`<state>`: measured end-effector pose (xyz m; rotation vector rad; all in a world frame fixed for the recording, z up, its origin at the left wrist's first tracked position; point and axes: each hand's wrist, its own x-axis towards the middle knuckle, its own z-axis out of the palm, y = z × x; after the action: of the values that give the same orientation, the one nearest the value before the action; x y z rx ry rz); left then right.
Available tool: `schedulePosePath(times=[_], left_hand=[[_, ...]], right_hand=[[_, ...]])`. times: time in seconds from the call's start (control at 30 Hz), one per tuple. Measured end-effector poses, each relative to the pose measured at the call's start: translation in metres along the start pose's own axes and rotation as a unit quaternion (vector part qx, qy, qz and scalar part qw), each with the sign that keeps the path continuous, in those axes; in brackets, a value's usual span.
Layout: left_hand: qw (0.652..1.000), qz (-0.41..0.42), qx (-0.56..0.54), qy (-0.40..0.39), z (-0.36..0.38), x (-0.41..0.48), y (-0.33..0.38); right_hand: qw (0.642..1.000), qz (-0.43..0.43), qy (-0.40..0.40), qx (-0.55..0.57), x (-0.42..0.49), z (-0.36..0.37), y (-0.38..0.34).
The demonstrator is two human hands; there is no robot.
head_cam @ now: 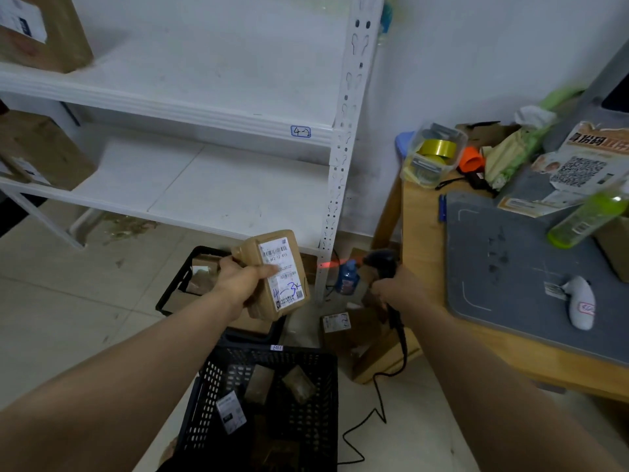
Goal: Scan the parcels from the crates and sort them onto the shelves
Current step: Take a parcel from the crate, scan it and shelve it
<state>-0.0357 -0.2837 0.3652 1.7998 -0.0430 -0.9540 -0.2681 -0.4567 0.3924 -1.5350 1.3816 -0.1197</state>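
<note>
Left hand (243,284): fingers and thumb curled round parcel (286,267), label up, above far crate (172,287) | Right hand (398,284): fingers wrapped round scanner (383,262), right of parcel | Near crate (211,396): loose parcels (260,383) inside | Shelves (204,110): far left.

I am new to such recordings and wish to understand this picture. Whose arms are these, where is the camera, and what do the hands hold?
No machine here: a person wears one camera on the head, looking down at both arms. The left hand grips a brown parcel with a white label. The right hand grips a dark corded scanner. Below stands a black crate with more parcels; a second crate is behind it. White shelves are ahead, and a wooden table with a grey mat stands on the right.
</note>
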Motion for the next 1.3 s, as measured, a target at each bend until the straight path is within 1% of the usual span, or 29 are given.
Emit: schedulePosePath(times=[0.13, 0.23, 0.4, 0.53, 0.6, 0.7, 0.83, 0.9, 0.97, 1.0, 1.03, 1.13, 1.2, 1.3], left_hand=[[0.999, -0.013, 0.023, -0.038, 0.021, -0.002, -0.013], [0.997, -0.021, 0.048, -0.065, 0.034, -0.006, -0.019], [0.995, -0.021, 0.061, -0.076, 0.043, -0.009, -0.027], [0.994, -0.026, 0.070, -0.085, 0.045, -0.011, -0.030], [0.992, -0.030, 0.075, -0.092, 0.045, -0.013, -0.029], [0.991, -0.028, 0.075, -0.103, 0.044, -0.012, -0.029], [0.990, -0.026, 0.071, -0.118, 0.042, -0.014, -0.026], [0.990, -0.027, 0.067, -0.122, 0.040, -0.013, -0.024], [0.990, -0.025, 0.062, -0.124, 0.037, -0.020, -0.017], [0.990, -0.024, 0.061, -0.126, 0.036, -0.025, -0.012], [0.990, -0.019, 0.057, -0.131, 0.034, -0.030, -0.007], [0.987, -0.003, 0.049, -0.151, 0.024, -0.039, 0.001], [0.986, 0.006, 0.051, -0.162, 0.014, -0.045, 0.011], [0.980, 0.020, 0.040, -0.195, -0.014, -0.051, 0.028]], right_hand=[[0.995, 0.061, 0.051, -0.057, 0.038, -0.033, 0.028], [0.990, 0.081, 0.066, -0.090, 0.053, -0.047, 0.043], [0.983, 0.113, 0.059, -0.132, 0.079, -0.045, 0.060], [0.976, 0.111, 0.057, -0.178, 0.087, -0.039, 0.070], [0.978, 0.128, 0.083, -0.143, 0.086, -0.035, 0.072], [0.980, 0.105, 0.114, -0.127, 0.082, -0.034, 0.073], [0.979, 0.099, 0.143, -0.106, 0.070, -0.038, 0.066], [0.975, 0.068, 0.175, -0.122, 0.062, -0.036, 0.060], [0.971, 0.016, 0.193, -0.141, 0.055, -0.029, 0.051], [0.973, -0.012, 0.181, -0.140, 0.051, -0.024, 0.043], [0.979, -0.032, 0.150, -0.132, 0.046, -0.017, 0.033], [0.997, -0.045, -0.001, -0.062, 0.021, 0.014, -0.004], [0.994, -0.053, -0.091, -0.002, 0.000, 0.037, -0.031], [0.979, -0.086, -0.181, 0.039, -0.033, 0.060, -0.072]])
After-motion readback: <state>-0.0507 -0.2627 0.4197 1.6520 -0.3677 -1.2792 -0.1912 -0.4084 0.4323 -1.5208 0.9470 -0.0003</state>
